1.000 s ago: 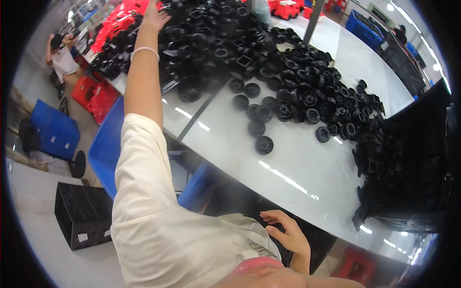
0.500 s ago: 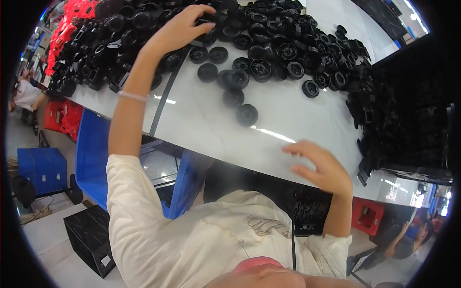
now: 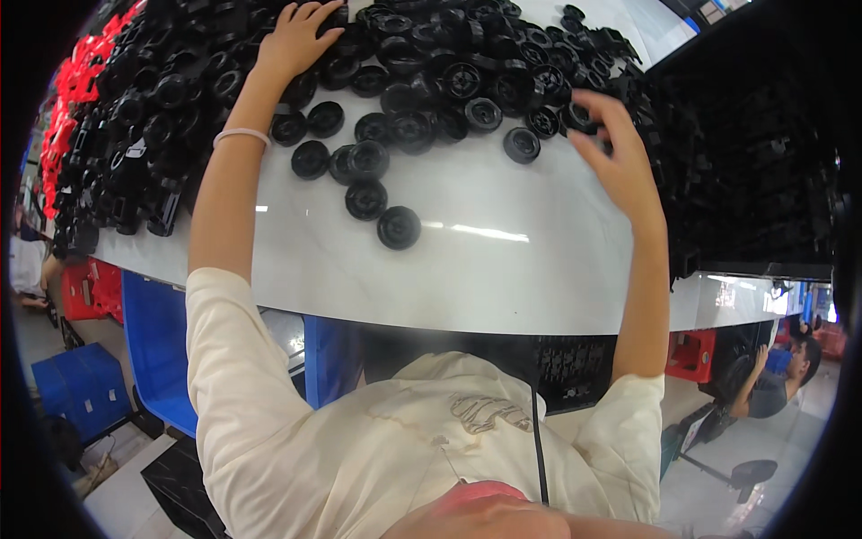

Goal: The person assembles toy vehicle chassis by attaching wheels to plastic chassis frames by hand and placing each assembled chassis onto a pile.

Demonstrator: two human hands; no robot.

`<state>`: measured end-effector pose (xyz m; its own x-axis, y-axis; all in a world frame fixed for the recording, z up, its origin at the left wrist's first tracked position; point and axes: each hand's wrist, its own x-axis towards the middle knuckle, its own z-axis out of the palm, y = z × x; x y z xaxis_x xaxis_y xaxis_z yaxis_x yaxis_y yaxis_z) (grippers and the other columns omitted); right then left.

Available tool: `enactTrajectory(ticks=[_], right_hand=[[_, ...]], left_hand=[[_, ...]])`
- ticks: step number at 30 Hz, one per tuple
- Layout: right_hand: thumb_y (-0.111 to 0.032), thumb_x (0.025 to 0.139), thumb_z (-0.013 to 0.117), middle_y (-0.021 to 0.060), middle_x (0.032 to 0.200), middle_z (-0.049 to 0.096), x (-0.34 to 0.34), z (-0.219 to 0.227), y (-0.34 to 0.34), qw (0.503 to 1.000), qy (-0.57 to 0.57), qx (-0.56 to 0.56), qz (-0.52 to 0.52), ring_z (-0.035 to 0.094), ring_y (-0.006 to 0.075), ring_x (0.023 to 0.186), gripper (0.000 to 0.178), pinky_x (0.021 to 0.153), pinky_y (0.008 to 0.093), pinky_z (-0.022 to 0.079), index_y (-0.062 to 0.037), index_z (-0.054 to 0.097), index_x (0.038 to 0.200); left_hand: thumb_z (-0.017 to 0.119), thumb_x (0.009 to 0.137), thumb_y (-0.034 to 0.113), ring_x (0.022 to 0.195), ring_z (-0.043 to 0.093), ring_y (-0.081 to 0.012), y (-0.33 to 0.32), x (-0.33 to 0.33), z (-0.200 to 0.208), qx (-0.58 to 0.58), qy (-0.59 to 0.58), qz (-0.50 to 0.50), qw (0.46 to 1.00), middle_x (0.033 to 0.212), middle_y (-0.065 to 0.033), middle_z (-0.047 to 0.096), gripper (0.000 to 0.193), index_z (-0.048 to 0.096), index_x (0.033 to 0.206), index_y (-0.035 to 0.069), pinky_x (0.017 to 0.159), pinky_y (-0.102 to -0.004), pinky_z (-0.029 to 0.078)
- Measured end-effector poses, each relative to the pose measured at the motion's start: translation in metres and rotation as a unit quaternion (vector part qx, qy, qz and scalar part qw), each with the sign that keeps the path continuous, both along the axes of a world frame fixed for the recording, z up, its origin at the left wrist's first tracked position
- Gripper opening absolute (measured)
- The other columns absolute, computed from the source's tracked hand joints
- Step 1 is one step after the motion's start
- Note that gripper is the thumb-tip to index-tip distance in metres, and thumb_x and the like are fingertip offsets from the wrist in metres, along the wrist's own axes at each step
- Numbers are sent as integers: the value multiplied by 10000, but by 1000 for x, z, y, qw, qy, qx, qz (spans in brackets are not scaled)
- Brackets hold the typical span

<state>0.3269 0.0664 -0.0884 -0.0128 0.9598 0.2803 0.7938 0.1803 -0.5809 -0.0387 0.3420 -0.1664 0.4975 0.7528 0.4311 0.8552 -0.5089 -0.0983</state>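
Observation:
Small black plastic wheels [image 3: 399, 228] lie heaped and scattered on the white tabletop [image 3: 467, 278]. At the far left of the heap, my left hand [image 3: 296, 43] reaches over the black parts with its fingers spread. No part is clearly held in it. My right hand [image 3: 618, 157] is at the right end of the wheels, its thumb and fingers apart around a black wheel [image 3: 576, 118]. Whether they touch that wheel I cannot tell. A single wheel [image 3: 522, 145] lies just left of my right hand.
A pile of black moulded parts [image 3: 135, 135] covers the left, with red parts [image 3: 79, 76] beyond. A large black container [image 3: 745, 153] stands at the right. Below the table edge are a blue bin [image 3: 153, 332] and a red crate [image 3: 691, 355]. Another person [image 3: 772, 386] is at far right.
My right hand has moved up and away from the table's front edge to the wheels at the right. My left hand stays over the heap. The whole view has shifted.

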Motion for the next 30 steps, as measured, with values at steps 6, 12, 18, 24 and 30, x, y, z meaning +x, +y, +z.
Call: enactTrajectory(ticks=[6,12,18,24,30], right_hand=[[-200,801,686,174,1338,425,2,-71,65,972,-213,95,-10,466,374,1192,540,998,449,401,-182,486,1302],[-206,746,721,126,1271,499,29,-41,48,981,-166,75,71,528,302,1125,507,945,415,455,-191,561,1226],[-454,779,692,63,1344,511,138,-61,25,929,-241,-91,-266,448,285,1266,585,992,482,402,-217,537,1290],[-119,803,655,48,1113,643,150,-33,-6,958,-195,-45,-205,612,275,1024,338,875,376,484,-134,610,1137],[45,849,536,93,987,658,58,10,-45,979,-24,178,-98,641,208,896,200,792,293,492,-36,643,997]], left_hand=[[556,916,387,1199,501,-298,-71,11,51,7,-78,-40,996,1291,-122,532,440,561,1235,84,1017,-370,385],[607,874,220,1240,479,-291,-222,-3,106,-222,-155,-99,957,1338,-118,500,347,587,1182,61,1029,-362,358],[622,839,143,1292,418,-312,-288,14,88,-361,-137,-135,913,1395,-120,441,426,548,1254,83,1065,-381,325],[672,827,206,1171,488,-333,-301,58,31,-236,-102,-192,947,1306,-123,497,403,565,1201,103,965,-415,411],[668,818,155,1054,534,-287,-311,56,3,-127,-77,-204,968,1173,-83,578,240,615,1034,64,879,-398,445]])
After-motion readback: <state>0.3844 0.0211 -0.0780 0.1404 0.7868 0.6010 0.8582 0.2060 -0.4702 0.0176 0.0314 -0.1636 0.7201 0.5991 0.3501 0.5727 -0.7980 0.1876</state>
